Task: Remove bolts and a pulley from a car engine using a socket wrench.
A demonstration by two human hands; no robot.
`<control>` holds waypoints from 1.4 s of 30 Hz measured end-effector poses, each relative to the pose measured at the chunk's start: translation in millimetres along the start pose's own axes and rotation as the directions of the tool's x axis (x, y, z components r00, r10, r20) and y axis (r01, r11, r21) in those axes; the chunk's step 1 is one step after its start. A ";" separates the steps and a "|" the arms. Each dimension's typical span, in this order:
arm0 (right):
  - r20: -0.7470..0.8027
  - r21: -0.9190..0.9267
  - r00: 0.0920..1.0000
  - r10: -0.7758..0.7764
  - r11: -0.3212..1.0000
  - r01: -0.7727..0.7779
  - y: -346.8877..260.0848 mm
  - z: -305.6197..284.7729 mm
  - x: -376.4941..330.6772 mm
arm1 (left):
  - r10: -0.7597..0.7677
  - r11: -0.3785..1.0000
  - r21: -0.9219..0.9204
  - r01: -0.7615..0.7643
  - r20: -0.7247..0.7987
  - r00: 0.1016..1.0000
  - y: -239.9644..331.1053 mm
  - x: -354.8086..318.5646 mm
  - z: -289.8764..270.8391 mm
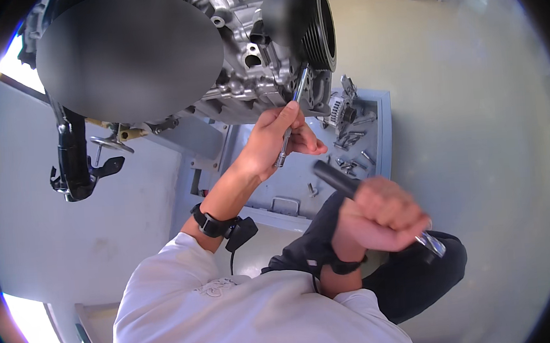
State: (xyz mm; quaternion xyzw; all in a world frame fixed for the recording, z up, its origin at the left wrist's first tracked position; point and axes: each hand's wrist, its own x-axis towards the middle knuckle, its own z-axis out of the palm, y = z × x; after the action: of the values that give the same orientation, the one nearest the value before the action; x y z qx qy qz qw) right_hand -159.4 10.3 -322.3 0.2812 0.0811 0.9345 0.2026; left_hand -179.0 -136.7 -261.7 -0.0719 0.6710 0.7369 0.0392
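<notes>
My left hand [277,139] is raised toward the underside of a silver engine block [248,58] and grips a slim metal tool shaft [295,106] whose tip reaches up to the engine beside the black ribbed pulley [317,31]. My right hand [383,215] is closed around a tool with a dark handle [331,175] sticking out up-left and a shiny metal end [434,243] sticking out lower right. Each wrist wears a black strap.
A grey-blue tray [381,132] under the engine holds an alternator-like part [342,111] and several loose bolts [348,142]. A black stand arm [73,160] hangs at the left. Pale floor spreads to the right. My dark trouser knee [416,276] is below.
</notes>
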 end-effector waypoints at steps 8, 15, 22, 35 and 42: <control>0.025 -0.033 1.000 -0.003 0.999 0.004 10.4 6.6 2.9 | -0.010 0.998 -0.060 0.006 -0.060 0.998 3.9 1.2 -2.4; 0.040 -0.118 0.997 0.066 0.991 -0.061 27.3 -12.8 -12.5 | -0.011 0.998 -0.069 0.011 0.000 1.000 -2.3 6.6 -11.1; 0.020 -0.187 0.988 0.153 0.971 -0.147 27.1 -20.4 -20.4 | -0.023 0.993 -0.116 0.024 0.008 1.000 -3.5 6.7 -8.7; -0.423 -0.679 0.696 0.580 0.307 -0.667 58.3 -15.6 -51.3 | -0.069 0.993 -0.100 0.060 -0.087 0.994 2.6 3.7 -5.5; -0.348 -0.666 0.735 0.581 0.399 -0.630 71.9 -17.8 -49.7 | -0.170 0.974 -0.153 0.169 0.010 0.985 12.5 -5.2 -12.6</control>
State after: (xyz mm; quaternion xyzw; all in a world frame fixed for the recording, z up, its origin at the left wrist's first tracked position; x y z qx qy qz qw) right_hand -155.6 -76.5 -342.5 0.1531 -0.4125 0.8963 -0.0561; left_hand -175.2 -150.3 -249.7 -0.1327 0.6040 0.7801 0.0952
